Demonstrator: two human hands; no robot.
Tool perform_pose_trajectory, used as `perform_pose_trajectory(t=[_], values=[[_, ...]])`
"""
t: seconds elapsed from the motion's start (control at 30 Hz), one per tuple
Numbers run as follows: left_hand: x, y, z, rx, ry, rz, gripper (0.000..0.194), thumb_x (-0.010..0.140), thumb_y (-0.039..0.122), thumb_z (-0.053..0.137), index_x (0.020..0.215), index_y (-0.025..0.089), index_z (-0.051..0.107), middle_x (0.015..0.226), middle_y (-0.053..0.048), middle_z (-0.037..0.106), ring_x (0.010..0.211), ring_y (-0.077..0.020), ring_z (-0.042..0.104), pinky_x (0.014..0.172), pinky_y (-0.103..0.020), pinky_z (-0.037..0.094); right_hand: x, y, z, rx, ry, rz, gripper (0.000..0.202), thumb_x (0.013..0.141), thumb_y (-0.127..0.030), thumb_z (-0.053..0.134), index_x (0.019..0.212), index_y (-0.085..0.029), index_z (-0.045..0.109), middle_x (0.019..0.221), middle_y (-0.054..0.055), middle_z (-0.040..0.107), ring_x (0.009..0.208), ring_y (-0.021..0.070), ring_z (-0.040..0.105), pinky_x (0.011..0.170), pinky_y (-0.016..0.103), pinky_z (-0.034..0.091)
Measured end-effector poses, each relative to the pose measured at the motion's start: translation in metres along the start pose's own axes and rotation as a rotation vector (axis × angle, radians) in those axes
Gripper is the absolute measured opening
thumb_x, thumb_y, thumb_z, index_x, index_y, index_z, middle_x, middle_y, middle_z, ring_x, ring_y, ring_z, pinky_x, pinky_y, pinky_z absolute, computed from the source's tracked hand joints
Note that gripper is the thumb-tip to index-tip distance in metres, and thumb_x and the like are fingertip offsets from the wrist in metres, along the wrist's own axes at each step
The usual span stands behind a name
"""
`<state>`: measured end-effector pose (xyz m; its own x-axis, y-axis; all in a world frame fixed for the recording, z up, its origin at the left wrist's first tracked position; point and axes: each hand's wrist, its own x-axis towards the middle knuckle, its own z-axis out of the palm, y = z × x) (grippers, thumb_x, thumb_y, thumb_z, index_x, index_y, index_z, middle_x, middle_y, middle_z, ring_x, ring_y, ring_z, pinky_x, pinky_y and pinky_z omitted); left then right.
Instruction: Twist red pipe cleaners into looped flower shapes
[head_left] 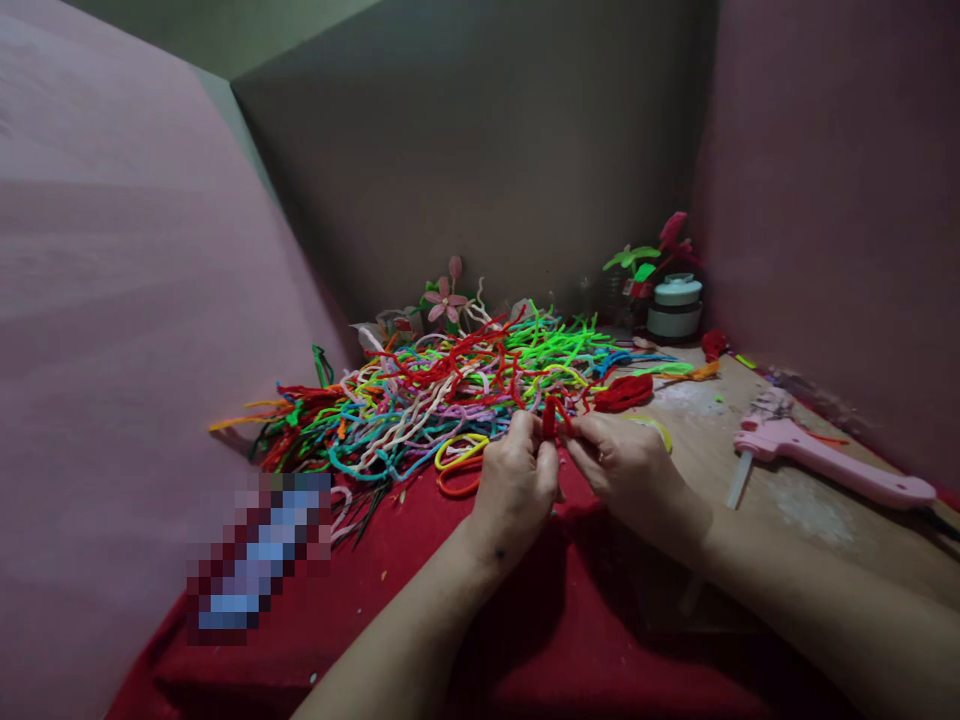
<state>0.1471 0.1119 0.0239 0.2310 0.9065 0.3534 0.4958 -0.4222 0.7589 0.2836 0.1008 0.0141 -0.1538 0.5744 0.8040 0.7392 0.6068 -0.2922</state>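
Note:
Between my two hands is a red pipe cleaner [550, 415], bent into a narrow upright shape. My left hand [517, 470] pinches it from the left, with thumb and fingers closed. From the right, my right hand [619, 455] grips the same piece at its fingertips, and part of it is hidden there. Just beyond lies a large tangled pile of pipe cleaners [427, 400] in many colours. Beside my left hand are orange and yellow loops [459, 478]. A bundle of dark red pipe cleaners [624, 393] rests past my right hand.
A pink glue gun [832, 455] lies on the wooden board [810, 515] at right. Scissors [369, 515] lie on the red cloth [375, 610]. Behind stand a lidded jar [675, 305] and a pink pipe-cleaner flower [444, 300]. Pink walls [135, 330] close in both sides.

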Motion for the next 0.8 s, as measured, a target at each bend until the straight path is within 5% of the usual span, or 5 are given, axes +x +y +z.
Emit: perform_pose_trajectory(t=[0.13, 0.43, 0.6, 0.8], values=[[-0.003, 0.001, 0.002, 0.014, -0.015, 0.019, 0.003, 0.079, 0.018, 0.042, 0.079, 0.021, 0.043, 0.053, 0.005, 0.054, 0.044, -0.0109, 0.057, 0.041, -0.017, 0.038, -0.003, -0.004, 0.000, -0.165, 0.013, -0.089, 0.018, 0.079, -0.013, 0.049, 0.062, -0.013, 0.053, 0.056, 0.003, 0.053, 0.052, 0.0134, 0.049, 0.053, 0.026, 0.031], [-0.007, 0.001, 0.006, 0.003, 0.013, 0.075, 0.006, 0.083, 0.023, 0.039, 0.085, 0.020, 0.044, 0.057, 0.003, 0.054, 0.047, -0.0103, 0.057, 0.045, -0.018, 0.041, -0.002, -0.004, 0.002, -0.179, 0.034, 0.037, 0.017, 0.078, -0.017, 0.051, 0.062, -0.014, 0.052, 0.054, 0.002, 0.052, 0.048, 0.0123, 0.047, 0.052, 0.026, 0.029], [-0.007, -0.001, 0.005, -0.030, -0.037, 0.100, 0.006, 0.083, 0.022, 0.039, 0.086, 0.021, 0.043, 0.053, 0.005, 0.052, 0.044, -0.0093, 0.056, 0.042, -0.017, 0.040, 0.002, -0.002, 0.000, 0.014, -0.054, 0.213, 0.018, 0.076, -0.019, 0.052, 0.058, -0.014, 0.051, 0.051, 0.000, 0.050, 0.047, 0.0105, 0.044, 0.051, 0.025, 0.029], [-0.001, 0.002, -0.002, -0.149, -0.049, 0.005, 0.006, 0.082, 0.021, 0.039, 0.085, 0.020, 0.043, 0.054, 0.006, 0.053, 0.039, -0.0082, 0.054, 0.037, -0.015, 0.040, 0.010, 0.000, -0.007, 0.556, -0.258, 0.391, 0.017, 0.079, -0.023, 0.047, 0.065, -0.015, 0.054, 0.055, -0.001, 0.051, 0.049, 0.0093, 0.044, 0.047, 0.021, 0.033]])
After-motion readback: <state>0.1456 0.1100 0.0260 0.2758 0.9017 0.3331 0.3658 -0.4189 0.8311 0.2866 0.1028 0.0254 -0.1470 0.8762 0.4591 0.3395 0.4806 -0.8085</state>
